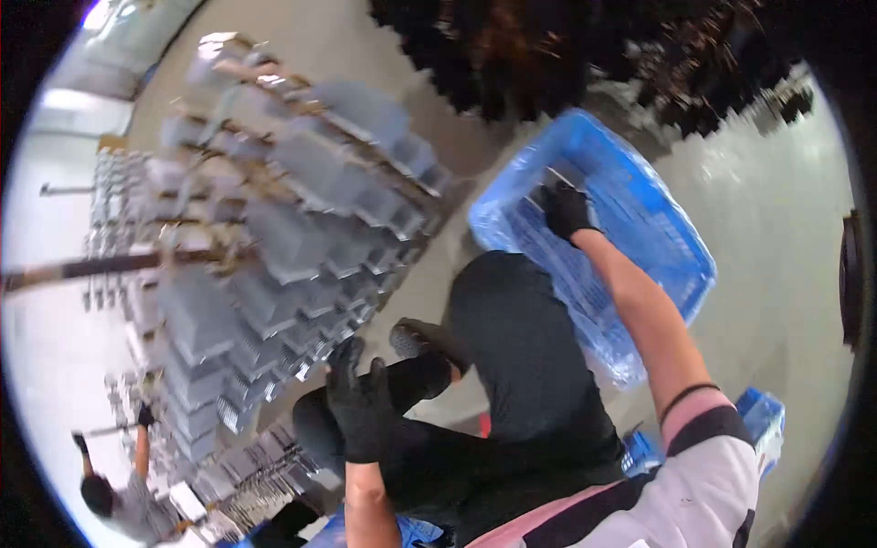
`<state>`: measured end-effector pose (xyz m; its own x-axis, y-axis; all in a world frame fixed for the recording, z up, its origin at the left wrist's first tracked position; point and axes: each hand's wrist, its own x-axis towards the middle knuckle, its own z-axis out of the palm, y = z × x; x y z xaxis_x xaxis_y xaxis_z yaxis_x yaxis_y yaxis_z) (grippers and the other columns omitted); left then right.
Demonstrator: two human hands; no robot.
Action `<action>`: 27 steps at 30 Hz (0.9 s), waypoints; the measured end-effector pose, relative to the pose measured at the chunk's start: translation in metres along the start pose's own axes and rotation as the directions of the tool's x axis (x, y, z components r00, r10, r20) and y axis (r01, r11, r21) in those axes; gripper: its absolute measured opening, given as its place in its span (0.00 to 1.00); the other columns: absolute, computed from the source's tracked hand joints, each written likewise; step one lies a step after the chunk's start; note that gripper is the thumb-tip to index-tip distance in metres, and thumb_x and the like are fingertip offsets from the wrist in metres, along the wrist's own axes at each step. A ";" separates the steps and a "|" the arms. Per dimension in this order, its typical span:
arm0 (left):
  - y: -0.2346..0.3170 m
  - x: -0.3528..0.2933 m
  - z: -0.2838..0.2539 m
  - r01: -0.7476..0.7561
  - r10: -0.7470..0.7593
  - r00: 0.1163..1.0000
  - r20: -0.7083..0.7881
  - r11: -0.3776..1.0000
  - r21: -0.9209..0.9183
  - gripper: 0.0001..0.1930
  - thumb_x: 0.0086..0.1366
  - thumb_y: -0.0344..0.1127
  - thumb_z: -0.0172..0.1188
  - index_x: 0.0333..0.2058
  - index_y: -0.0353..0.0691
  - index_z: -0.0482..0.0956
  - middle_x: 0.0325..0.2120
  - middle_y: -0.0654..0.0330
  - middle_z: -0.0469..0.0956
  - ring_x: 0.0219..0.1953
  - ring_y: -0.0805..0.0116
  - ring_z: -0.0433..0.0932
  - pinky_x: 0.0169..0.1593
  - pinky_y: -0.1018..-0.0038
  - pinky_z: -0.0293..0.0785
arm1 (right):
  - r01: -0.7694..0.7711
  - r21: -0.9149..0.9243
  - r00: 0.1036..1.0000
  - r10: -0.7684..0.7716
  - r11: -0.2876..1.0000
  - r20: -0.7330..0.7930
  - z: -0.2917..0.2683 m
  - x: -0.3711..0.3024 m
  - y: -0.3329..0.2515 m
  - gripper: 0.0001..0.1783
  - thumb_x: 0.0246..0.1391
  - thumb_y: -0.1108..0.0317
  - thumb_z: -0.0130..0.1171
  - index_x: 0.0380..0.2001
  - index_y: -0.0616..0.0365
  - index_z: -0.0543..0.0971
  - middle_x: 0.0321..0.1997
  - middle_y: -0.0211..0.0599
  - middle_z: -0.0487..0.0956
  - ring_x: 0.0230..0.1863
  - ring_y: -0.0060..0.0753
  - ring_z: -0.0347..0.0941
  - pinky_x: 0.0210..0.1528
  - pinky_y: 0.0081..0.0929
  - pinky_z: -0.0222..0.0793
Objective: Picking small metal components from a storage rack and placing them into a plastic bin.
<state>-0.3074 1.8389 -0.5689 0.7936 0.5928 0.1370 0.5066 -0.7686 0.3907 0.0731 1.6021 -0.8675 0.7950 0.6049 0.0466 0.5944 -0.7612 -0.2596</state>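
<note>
My right hand [566,208], in a black glove, reaches down into a blue plastic basket [671,205] lined with clear film. A small grey flat piece [568,174] shows at its fingertips, and the hand appears closed on it; its exact kind is hard to make out. My left hand [361,397], also black-gloved, is held above my bent leg with thumb and fingers apart and nothing in it. Beyond its fingertips are grey box-shaped parts [283,239], hanging in rows and slightly blurred.
Dark, bristly bundles [521,55] hang at the far side above the floor. A brown bar [100,267] runs into the hanging rows from the left. Another person [123,507] is at the lower left. Blue crate-like items [760,425] lie near my right elbow.
</note>
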 end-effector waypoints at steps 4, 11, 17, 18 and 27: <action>0.008 0.000 -0.043 0.054 -0.068 0.991 -0.116 0.991 -0.121 0.14 0.64 0.31 0.60 0.48 0.35 0.78 0.47 0.46 0.79 0.51 0.47 0.78 0.56 0.58 0.71 | 0.202 0.193 0.917 -0.116 0.960 -0.381 -0.108 0.019 -0.077 0.19 0.55 0.66 0.60 0.50 0.59 0.79 0.49 0.51 0.79 0.49 0.56 0.76 0.52 0.50 0.72; -0.017 0.026 -0.136 -0.130 0.355 0.807 -0.472 0.887 0.444 0.15 0.65 0.31 0.60 0.51 0.39 0.79 0.49 0.49 0.78 0.52 0.46 0.76 0.56 0.55 0.71 | 0.370 0.892 0.835 -0.514 0.259 -0.197 -0.285 -0.012 -0.285 0.24 0.60 0.61 0.60 0.58 0.55 0.74 0.51 0.53 0.78 0.53 0.50 0.77 0.50 0.43 0.75; -0.019 0.086 -0.203 -0.199 0.464 0.826 -0.319 0.770 0.606 0.19 0.65 0.30 0.57 0.55 0.38 0.76 0.53 0.49 0.76 0.59 0.48 0.71 0.62 0.56 0.65 | 0.929 0.315 0.355 -0.699 0.193 -0.621 -0.269 0.011 -0.405 0.29 0.63 0.69 0.54 0.67 0.56 0.63 0.50 0.53 0.77 0.45 0.51 0.78 0.48 0.40 0.75; -0.029 0.092 -0.205 -0.220 0.470 0.836 -0.283 0.760 0.611 0.19 0.62 0.30 0.57 0.53 0.39 0.77 0.51 0.49 0.76 0.58 0.49 0.71 0.61 0.56 0.65 | 0.933 0.318 0.339 -0.703 0.167 -0.626 -0.271 0.014 -0.429 0.29 0.63 0.69 0.54 0.67 0.56 0.63 0.50 0.53 0.77 0.45 0.51 0.78 0.48 0.40 0.75; -0.048 0.126 -0.191 -0.226 0.507 0.850 -0.142 0.594 0.772 0.17 0.61 0.31 0.53 0.49 0.43 0.78 0.50 0.49 0.76 0.58 0.51 0.70 0.63 0.52 0.61 | 0.749 0.403 0.661 -0.644 0.527 -0.385 -0.239 0.024 -0.484 0.25 0.64 0.66 0.51 0.62 0.62 0.66 0.55 0.62 0.71 0.50 0.63 0.74 0.51 0.48 0.73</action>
<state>-0.2965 1.9966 -0.3967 0.8839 0.1486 0.4434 0.3821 -0.7763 -0.5014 -0.1666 1.9289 -0.5103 0.1890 0.7999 0.5696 0.8593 0.1460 -0.4901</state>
